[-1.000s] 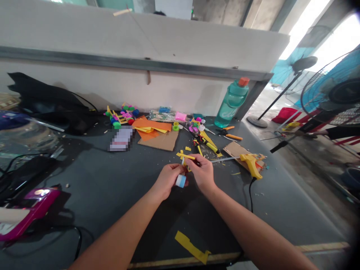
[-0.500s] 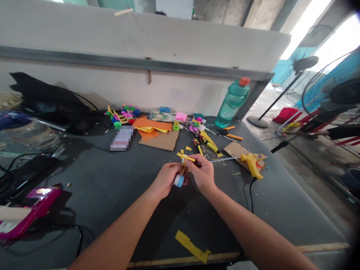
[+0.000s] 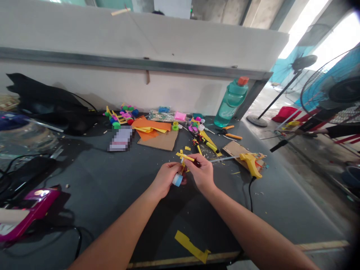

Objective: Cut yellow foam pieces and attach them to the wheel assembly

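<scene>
My left hand is closed around a small craft piece made of yellow sticks, with a blue and white round cap at its lower end. Fingers of my right hand pinch a short yellow stick that lies across the top of the piece. A small white part shows just under that stick. Both hands meet over the middle of the dark table, and the fingers partly hide the joint. Yellow scraps lie just beyond the hands.
A yellow glue gun rests on cardboard at right. Pliers, orange-handled cutters, orange paper and a teal bottle stand or lie behind. A yellow strip lies near the front edge; a magenta device is at left.
The whole view has shifted very slightly. Both hands keep hold of the same pieces in nearly the same place.
</scene>
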`<move>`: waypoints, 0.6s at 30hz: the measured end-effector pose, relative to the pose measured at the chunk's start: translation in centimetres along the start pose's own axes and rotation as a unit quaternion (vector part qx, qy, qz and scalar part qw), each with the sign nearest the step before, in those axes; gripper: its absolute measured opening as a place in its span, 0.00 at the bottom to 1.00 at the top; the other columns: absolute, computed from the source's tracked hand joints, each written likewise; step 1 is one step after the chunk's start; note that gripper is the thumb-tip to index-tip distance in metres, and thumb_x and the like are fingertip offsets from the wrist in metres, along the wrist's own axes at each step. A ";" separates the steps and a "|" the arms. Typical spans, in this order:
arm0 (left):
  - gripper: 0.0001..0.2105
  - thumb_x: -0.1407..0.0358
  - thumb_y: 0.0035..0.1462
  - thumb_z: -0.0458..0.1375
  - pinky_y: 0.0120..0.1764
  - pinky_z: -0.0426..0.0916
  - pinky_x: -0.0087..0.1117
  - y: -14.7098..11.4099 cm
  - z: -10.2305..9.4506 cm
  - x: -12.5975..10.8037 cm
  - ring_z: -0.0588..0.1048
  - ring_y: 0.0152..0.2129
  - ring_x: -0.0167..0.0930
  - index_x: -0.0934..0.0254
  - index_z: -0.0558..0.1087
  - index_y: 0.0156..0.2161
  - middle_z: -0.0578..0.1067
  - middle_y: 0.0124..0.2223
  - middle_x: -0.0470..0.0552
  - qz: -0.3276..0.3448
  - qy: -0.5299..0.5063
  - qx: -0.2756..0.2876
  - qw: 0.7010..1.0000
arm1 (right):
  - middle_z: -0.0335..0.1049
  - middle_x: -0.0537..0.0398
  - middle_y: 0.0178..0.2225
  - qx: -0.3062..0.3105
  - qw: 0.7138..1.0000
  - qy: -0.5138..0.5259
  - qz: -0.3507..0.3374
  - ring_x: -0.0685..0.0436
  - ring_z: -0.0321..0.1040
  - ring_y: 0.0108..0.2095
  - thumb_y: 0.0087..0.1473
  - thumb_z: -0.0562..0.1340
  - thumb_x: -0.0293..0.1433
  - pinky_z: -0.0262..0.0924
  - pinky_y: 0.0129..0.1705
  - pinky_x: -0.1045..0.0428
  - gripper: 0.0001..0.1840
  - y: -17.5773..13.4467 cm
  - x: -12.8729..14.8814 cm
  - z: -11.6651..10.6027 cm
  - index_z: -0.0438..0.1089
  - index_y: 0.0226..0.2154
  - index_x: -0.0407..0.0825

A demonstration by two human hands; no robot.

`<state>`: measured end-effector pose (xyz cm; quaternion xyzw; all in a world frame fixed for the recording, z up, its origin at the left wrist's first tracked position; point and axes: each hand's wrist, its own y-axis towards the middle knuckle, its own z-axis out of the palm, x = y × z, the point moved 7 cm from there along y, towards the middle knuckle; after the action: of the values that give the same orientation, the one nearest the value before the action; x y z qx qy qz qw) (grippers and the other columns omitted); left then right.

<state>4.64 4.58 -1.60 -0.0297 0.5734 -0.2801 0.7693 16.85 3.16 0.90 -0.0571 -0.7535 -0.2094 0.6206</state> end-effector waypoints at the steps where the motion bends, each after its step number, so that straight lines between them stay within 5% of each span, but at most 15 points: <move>1: 0.08 0.65 0.43 0.60 0.23 0.71 0.31 0.0 -0.1 0.0 0.69 0.15 0.25 0.68 0.69 0.21 0.66 0.19 0.44 0.003 0.003 -0.005 1.000 | 0.70 0.57 0.25 0.001 1.000 -0.003 -0.001 0.50 0.61 0.23 0.47 0.64 0.34 0.58 0.25 0.54 0.07 0.0 0.0 0.0 0.74 0.30 0.49; 11: 0.07 0.65 0.41 0.61 0.22 0.71 0.30 0.5 -2.9 -1.3 0.70 0.15 0.27 0.68 0.73 0.25 0.69 0.18 0.46 0.036 -0.032 -0.112 0.992 | 0.68 0.58 0.26 0.007 0.999 0.032 0.008 0.50 0.60 0.24 0.47 0.64 0.35 0.56 0.27 0.55 0.10 0.8 -0.1 -0.1 0.72 0.34 0.48; 18: 0.07 0.66 0.43 0.61 0.23 0.72 0.30 0.5 -2.7 -1.1 0.72 0.17 0.27 0.70 0.75 0.27 0.72 0.20 0.48 0.026 -0.047 -0.094 0.994 | 0.69 0.58 0.25 0.037 0.999 -0.016 0.007 0.51 0.57 0.22 0.47 0.62 0.34 0.56 0.24 0.55 0.09 0.9 -0.6 0.5 0.73 0.33 0.48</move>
<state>2.26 6.28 -1.73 -0.0997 0.5613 -0.2034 0.7960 16.80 4.25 0.44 -0.0425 -0.7699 -0.1765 0.6118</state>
